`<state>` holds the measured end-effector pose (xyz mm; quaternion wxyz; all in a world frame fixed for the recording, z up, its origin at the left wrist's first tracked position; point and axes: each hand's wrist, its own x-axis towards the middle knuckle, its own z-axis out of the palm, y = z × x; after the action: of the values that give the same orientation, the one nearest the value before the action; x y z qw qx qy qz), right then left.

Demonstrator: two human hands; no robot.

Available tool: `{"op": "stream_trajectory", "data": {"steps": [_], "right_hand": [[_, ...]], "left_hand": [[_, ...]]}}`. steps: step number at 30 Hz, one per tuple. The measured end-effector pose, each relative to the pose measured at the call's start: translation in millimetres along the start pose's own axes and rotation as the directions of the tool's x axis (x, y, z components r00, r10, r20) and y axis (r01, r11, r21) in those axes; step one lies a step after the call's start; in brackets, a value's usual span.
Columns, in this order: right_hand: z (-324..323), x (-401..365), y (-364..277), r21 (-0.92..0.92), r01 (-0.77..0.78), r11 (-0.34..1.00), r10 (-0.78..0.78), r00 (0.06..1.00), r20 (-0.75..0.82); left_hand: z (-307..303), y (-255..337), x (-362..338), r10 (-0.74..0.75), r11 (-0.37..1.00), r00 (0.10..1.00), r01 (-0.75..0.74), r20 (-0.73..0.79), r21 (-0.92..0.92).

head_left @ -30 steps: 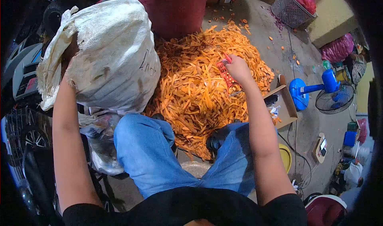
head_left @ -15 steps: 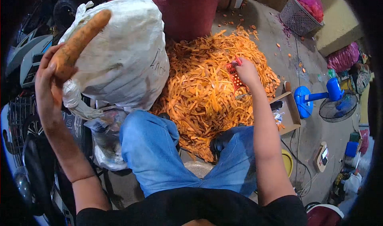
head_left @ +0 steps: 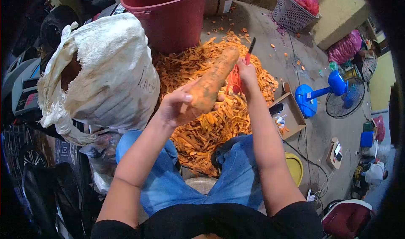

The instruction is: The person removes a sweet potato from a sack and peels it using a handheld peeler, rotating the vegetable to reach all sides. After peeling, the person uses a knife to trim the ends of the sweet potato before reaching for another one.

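A large carrot (head_left: 214, 78) with dark soil marks on its skin lies in my left hand (head_left: 176, 107), fingers wrapped round its thick end. Its narrower end points up and away, close beside my right hand (head_left: 248, 75). That hand is closed on a red peeler (head_left: 234, 79), whose dark-tipped handle sticks up above the fingers; the carrot and hand partly cover the tool. Below both hands spreads a big heap of orange peelings (head_left: 198, 131) on the floor, between my knees and beyond.
A white woven sack (head_left: 112, 76) with a torn opening stands at the left, a dark red tub (head_left: 173, 24) behind it. Rightward are a cardboard tray (head_left: 296, 116), a blue fan (head_left: 306, 100) and cables on the floor. A grey basket (head_left: 291, 17) stands farther back.
My left hand has brought the carrot from above the sack rightward over the peelings. The peeler in my right hand has turned and shifted slightly. The view has swung left.
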<state>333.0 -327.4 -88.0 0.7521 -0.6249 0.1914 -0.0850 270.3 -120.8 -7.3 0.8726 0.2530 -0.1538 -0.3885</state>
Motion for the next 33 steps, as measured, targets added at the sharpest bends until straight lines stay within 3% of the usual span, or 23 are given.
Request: {"op": "stream_trajectory", "data": {"steps": [1, 3, 4, 5, 7, 8, 9, 11, 13, 15, 17, 25, 27, 33], "right_hand": [[-0.7, 0.0, -4.9, 0.165, -0.022, 0.986, 0.034, 0.997, -0.073], [-6.7, 7.1, -6.4, 0.222, -0.022, 0.975, 0.048, 0.992, -0.116], [-12.3, 16.0, 0.8, 0.253, 0.003, 0.968, 0.040, 0.986, -0.164], [-18.5, 23.0, 8.8, 0.281, 0.025, 0.959, 0.037, 0.977, -0.210], [-21.4, 20.8, 8.6, 0.240, 0.051, 0.969, 0.012, 0.967, -0.253], [-22.3, 19.4, 7.6, 0.158, 0.016, 0.987, 0.026, 0.965, -0.260], [-22.3, 19.5, 7.4, 0.077, -0.017, 0.997, 0.037, 0.963, -0.266], [-17.8, 20.8, 9.9, 0.075, -0.007, 0.997, 0.026, 0.969, -0.246], [-1.0, 9.3, 6.1, 0.119, 0.030, 0.993, -0.008, 0.983, -0.182], [17.3, -11.8, -1.9, 0.077, 0.062, 0.995, -0.051, 0.989, -0.138], [36.1, -28.9, -7.7, -0.011, 0.051, 0.999, -0.052, 0.993, -0.105], [63.8, -57.4, -10.0, 0.010, -0.008, 1.000, 0.009, 0.987, -0.162], [65.5, -58.6, -1.3, -0.060, 0.121, 0.991, -0.126, 0.988, -0.094], [66.5, -63.0, -3.2, -0.089, 0.175, 0.981, -0.184, 0.978, -0.101]], "left_hand": [[-3.3, -1.5, 4.9, -0.005, 1.000, 1.000, 0.005, 0.003, -0.001], [-10.0, -4.1, 13.8, -0.061, 0.992, 0.991, 0.074, 0.121, -0.105], [-2.6, -1.4, 14.5, -0.149, 0.976, 0.989, 0.143, -0.023, -0.166], [-12.7, -6.9, 14.4, -0.152, 0.974, 0.988, 0.146, -0.022, -0.171], [-46.0, -25.8, 10.8, -0.264, 0.960, 0.956, 0.248, -0.127, -0.130], [-57.1, -33.4, 10.6, -0.269, 0.908, 0.960, 0.224, -0.082, -0.354], [-54.5, -33.3, 11.6, -0.270, 0.907, 0.959, 0.224, -0.084, -0.357], [-46.2, -29.6, 14.9, -0.290, 0.957, 0.884, 0.265, -0.367, -0.118], [-56.3, -32.2, 16.6, -0.295, 0.955, 0.881, 0.267, -0.370, -0.128], [-63.1, -33.2, 16.3, -0.305, 0.949, 0.828, 0.304, -0.471, -0.080], [-60.7, -30.0, 15.2, -0.294, 0.954, 0.822, 0.284, -0.488, -0.097], [-63.5, -36.9, 17.4, -0.262, 0.965, 0.805, 0.209, -0.532, -0.159], [-66.8, -40.3, 18.6, -0.265, 0.962, 0.757, 0.253, -0.598, -0.106], [-57.6, -42.4, 20.6, -0.227, 0.971, 0.739, 0.222, -0.634, -0.088]]}}
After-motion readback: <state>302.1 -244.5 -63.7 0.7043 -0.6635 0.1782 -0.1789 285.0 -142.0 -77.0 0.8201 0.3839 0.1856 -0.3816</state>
